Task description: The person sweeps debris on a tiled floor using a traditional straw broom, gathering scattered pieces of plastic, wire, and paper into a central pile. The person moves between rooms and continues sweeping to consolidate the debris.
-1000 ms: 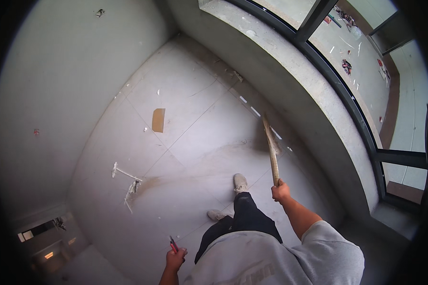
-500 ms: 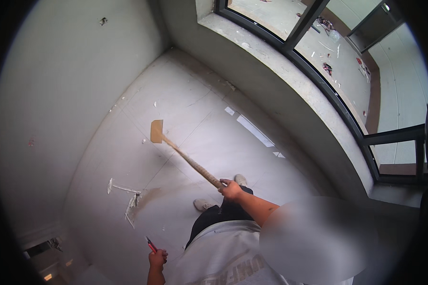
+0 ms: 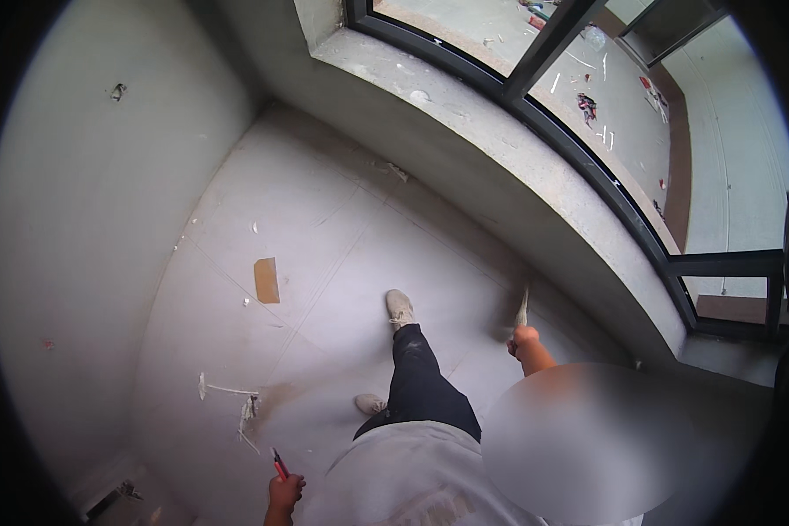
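Note:
At the lower left, my left hand point(image 3: 286, 493) is closed around a slim red utility knife point(image 3: 279, 463), its narrow grey tip pointing up and away from me. Out to the right, near the wall under the window, my right hand point(image 3: 522, 337) grips a long pale tan strip point(image 3: 523, 307). Only a short length of the strip shows beyond the fingers; it is blurred and seen nearly end-on. A flat brown piece, like cardboard point(image 3: 266, 280), lies on the floor ahead to the left, apart from both hands.
Thin white scraps and dark debris point(image 3: 247, 408) lie on the floor at the left. A dark-framed window point(image 3: 519, 92) above a rough sill point(image 3: 465, 110) runs along the right. A bare grey wall point(image 3: 88, 202) closes off the left. My left shoe point(image 3: 368, 403) trails my right shoe point(image 3: 400, 307).
My right hand has swung right with the tan strip, away from the brown piece. My right foot has stepped forward and the view has shifted. My left hand keeps hold of the knife.

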### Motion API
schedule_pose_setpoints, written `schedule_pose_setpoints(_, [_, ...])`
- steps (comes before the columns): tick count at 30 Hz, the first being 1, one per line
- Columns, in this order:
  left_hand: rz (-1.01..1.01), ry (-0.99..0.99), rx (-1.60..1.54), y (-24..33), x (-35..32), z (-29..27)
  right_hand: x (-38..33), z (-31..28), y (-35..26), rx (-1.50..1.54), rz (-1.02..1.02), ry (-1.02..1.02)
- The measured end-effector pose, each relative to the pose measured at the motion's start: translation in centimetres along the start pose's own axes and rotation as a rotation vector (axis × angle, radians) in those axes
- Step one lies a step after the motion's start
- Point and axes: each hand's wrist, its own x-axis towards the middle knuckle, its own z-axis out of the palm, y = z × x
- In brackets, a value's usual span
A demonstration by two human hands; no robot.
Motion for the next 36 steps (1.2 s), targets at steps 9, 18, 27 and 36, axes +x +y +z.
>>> schedule_pose_setpoints(9, [0.243,-0.019,-0.07,17.8,-4.1,3.5,-18.4,29.6,-13.9,0.12,-0.008,-0.299])
schedule_pose_setpoints(18, [0.065,0.078,-0.136,9.4,-1.8,-0.6,-29.0,46.2,-14.6,-0.218,-0.262,-0.39])
schedule_pose_setpoints(27, [-0.302,0.04,-0.286,-4.2,3.7,-7.5,-36.0,50.2,6.5,-1.267,-0.864,-0.48])
schedule_pose_setpoints(36, [-0.168,0.152,-0.444,-4.2,4.6,-15.9,-51.2,55.6,22.1,-1.383,-0.644,-1.068])
